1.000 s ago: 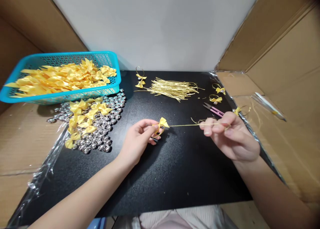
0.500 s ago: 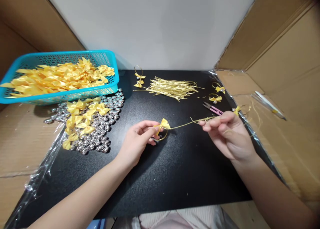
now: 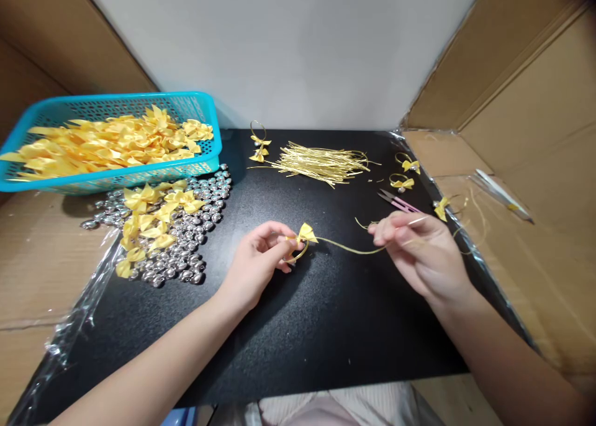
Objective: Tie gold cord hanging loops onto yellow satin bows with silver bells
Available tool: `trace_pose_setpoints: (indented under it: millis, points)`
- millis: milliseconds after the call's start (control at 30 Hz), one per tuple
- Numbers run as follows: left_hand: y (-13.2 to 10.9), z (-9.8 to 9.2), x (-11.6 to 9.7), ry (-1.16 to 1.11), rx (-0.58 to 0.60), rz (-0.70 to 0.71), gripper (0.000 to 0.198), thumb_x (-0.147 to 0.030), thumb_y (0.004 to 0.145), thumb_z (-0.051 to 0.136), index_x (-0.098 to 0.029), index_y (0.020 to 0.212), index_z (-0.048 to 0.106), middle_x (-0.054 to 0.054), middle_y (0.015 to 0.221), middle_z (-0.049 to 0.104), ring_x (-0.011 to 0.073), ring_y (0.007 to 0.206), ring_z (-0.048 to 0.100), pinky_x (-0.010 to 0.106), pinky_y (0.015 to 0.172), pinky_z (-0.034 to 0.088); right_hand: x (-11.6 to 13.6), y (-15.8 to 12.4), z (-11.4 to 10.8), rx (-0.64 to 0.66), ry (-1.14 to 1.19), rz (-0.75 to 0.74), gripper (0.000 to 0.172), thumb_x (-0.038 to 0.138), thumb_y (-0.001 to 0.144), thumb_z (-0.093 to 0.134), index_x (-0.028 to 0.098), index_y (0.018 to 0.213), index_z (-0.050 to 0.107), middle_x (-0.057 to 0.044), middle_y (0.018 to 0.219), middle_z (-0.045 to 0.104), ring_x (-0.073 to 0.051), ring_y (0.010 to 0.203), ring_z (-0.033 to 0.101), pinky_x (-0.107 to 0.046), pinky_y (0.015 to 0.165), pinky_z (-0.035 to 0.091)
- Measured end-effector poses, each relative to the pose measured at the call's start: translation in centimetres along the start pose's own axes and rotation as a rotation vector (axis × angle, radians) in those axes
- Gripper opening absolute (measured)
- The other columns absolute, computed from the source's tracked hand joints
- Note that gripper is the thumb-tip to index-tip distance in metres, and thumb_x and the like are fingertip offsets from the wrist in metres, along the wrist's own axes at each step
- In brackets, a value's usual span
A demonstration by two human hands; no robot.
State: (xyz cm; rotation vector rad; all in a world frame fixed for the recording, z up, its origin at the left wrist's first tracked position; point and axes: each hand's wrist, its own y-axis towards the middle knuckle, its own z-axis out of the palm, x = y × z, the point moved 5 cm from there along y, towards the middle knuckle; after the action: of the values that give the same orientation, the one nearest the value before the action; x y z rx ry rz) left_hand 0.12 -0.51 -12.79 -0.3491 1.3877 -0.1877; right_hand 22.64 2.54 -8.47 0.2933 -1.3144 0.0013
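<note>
My left hand (image 3: 261,261) pinches a small yellow ribbon bow (image 3: 306,233) with a gold cord loop under it, just above the black mat (image 3: 298,326). A gold cord (image 3: 354,248) sags from the bow to my right hand (image 3: 419,252), whose fingers are closed on its other end. Both hands hover over the middle of the mat.
A blue basket (image 3: 112,140) of yellow bows stands at the back left, with loose bows (image 3: 153,218) on a heap of silver bells (image 3: 186,252) before it. A bundle of gold cords (image 3: 321,162), finished bows (image 3: 403,181) and pink snips (image 3: 398,202) lie behind. Cardboard walls flank both sides.
The cord was stretched taut between my hands; my right hand has moved inward a little and the cord now hangs slack. My left hand has barely moved.
</note>
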Motion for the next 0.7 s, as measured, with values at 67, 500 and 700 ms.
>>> trace_pose_setpoints:
  millis: [67, 500, 700]
  points:
    - [-0.1, 0.2, -0.1, 0.012, 0.015, 0.0, 0.008, -0.021, 0.068, 0.073, -0.018, 0.071, 0.067, -0.003, 0.062, 0.067, 0.0077, 0.049, 0.053, 0.017, 0.046, 0.043, -0.6, -0.5, 1.2, 0.082, -0.106, 0.053, 0.009, 0.028, 0.072, 0.082, 0.031, 0.079, 0.079, 0.001, 0.07, 0.076, -0.014, 0.061, 0.069, -0.028, 0.06, 0.058]
    - [-0.8, 1.4, 0.1, 0.014, 0.215, -0.011, 0.02, -0.028, 0.072, 0.069, -0.016, 0.087, 0.075, 0.004, 0.076, 0.07, 0.0134, 0.061, 0.057, 0.024, 0.057, 0.048, -1.2, -2.4, 4.3, 0.036, -0.546, -0.208, 0.013, 0.014, 0.074, 0.074, 0.026, 0.075, 0.077, -0.007, 0.11, 0.073, -0.023, 0.1, 0.069, -0.04, 0.086, 0.055]
    - [-1.5, 1.9, -0.3, 0.189, 0.274, 0.11, 0.017, -0.028, 0.072, 0.076, -0.018, 0.086, 0.072, 0.002, 0.074, 0.067, 0.0133, 0.065, 0.057, 0.023, 0.06, 0.046, -0.8, -2.5, 4.8, 0.109, -0.486, -0.302, 0.015, 0.011, 0.078, 0.071, 0.025, 0.081, 0.076, -0.005, 0.087, 0.078, -0.02, 0.082, 0.071, -0.036, 0.078, 0.057]
